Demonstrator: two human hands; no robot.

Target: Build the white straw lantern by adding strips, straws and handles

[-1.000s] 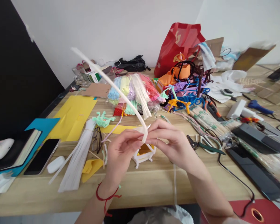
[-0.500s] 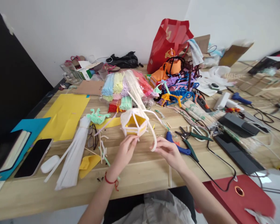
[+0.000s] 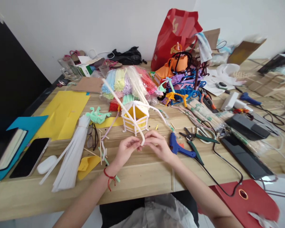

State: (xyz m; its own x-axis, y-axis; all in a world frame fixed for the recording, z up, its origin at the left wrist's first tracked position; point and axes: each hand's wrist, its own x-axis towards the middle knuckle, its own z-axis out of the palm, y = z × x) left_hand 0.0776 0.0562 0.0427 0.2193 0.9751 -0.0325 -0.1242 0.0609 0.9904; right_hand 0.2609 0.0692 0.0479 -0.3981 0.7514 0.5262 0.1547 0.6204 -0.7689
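A long white pipe cleaner slants up and to the left from my two hands, its near end bent. My left hand pinches that end, and my right hand grips it from the other side, fingertips almost meeting. Just beyond them a small frame of white pipe cleaners with yellow panels stands on the table, partly crossed by the held strand. A pale lilac strand runs from near its right side toward the blue glue gun.
White strips in a bundle, glasses and a phone lie on the left. Cutters, scissors and a black cable are on the right. Bagged pipe cleaners and a red bag stand behind.
My left hand has let go of the frame, which was tilted and now stands upright. Both hands have come together on the pipe cleaner's bent end, and its far end has swung left.
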